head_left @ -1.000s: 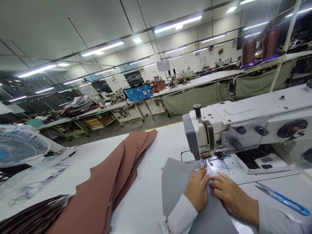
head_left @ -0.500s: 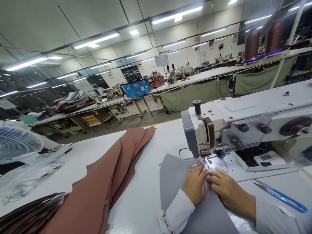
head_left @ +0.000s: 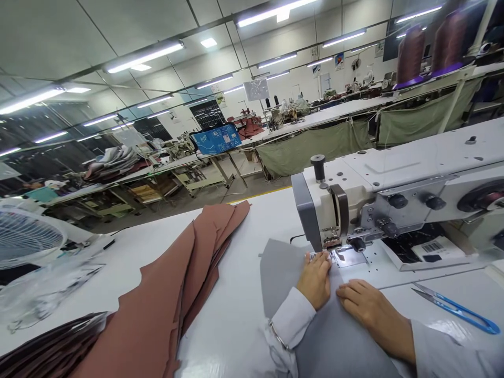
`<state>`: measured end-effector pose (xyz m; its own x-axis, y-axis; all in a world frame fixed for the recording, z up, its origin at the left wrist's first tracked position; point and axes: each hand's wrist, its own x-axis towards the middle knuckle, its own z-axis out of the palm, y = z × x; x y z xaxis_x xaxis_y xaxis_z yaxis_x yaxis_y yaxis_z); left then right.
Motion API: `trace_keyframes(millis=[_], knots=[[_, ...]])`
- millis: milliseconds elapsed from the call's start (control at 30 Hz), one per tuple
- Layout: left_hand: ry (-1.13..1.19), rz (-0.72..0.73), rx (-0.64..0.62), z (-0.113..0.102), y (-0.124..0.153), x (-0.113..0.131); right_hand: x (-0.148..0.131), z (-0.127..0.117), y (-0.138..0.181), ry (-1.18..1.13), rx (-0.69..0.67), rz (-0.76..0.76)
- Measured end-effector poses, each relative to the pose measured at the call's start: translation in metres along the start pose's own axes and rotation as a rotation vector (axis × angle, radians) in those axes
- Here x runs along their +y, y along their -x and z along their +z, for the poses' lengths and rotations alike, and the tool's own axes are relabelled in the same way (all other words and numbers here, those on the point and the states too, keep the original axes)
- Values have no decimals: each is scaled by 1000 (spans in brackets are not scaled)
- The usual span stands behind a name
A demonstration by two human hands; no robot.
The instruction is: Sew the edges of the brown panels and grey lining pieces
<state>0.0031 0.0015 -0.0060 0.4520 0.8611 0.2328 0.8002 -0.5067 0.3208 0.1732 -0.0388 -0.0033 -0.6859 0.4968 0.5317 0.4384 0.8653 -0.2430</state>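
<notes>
A grey fabric piece (head_left: pixel 275 270) lies under the sewing machine's needle area. A small white label with a barcode (head_left: pixel 313 256) shows on it beside the presser foot (head_left: pixel 334 256). My left hand (head_left: pixel 316 280) rests on the fabric close to the foot, fingers stretched forward and pressing it down, partly covering the label. At the fabric's right edge, my right hand (head_left: pixel 368 310) has its fingers bent together on the cloth; its thumb is hidden. The white sewing machine (head_left: pixel 346 205) stands over the fabric.
Blue-handled thread snips (head_left: pixel 459 310) lie right of my right hand. A box (head_left: pixel 431 252) sits under the machine arm. Stacked brown fabric pieces (head_left: pixel 157 294) cover the table's left part, near a fan (head_left: pixel 29 228) and a plastic bag (head_left: pixel 51 283). Thread cones (head_left: pixel 410 55) stand behind.
My right hand has drawn back slightly from the needle area, its fingers closer together. The left hand has shifted slightly toward the presser foot with the grey fabric. The view has tilted a little.
</notes>
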Motion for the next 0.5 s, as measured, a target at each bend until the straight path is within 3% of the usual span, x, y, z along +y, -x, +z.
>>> trace_keyframes(millis=[167, 300, 400, 500], knots=[[-64, -34, -64, -1, -19, -11, 21, 7, -14, 35, -34, 12], [-115, -39, -103, -4, -26, -17, 18, 0, -12, 74, -45, -2], [-133, -45, -101, -8, -25, -16, 15, -20, 25, 143, -13, 115], [-192, -70, -46, -14, -21, -6, 31, -40, 92, 199, 133, 424]])
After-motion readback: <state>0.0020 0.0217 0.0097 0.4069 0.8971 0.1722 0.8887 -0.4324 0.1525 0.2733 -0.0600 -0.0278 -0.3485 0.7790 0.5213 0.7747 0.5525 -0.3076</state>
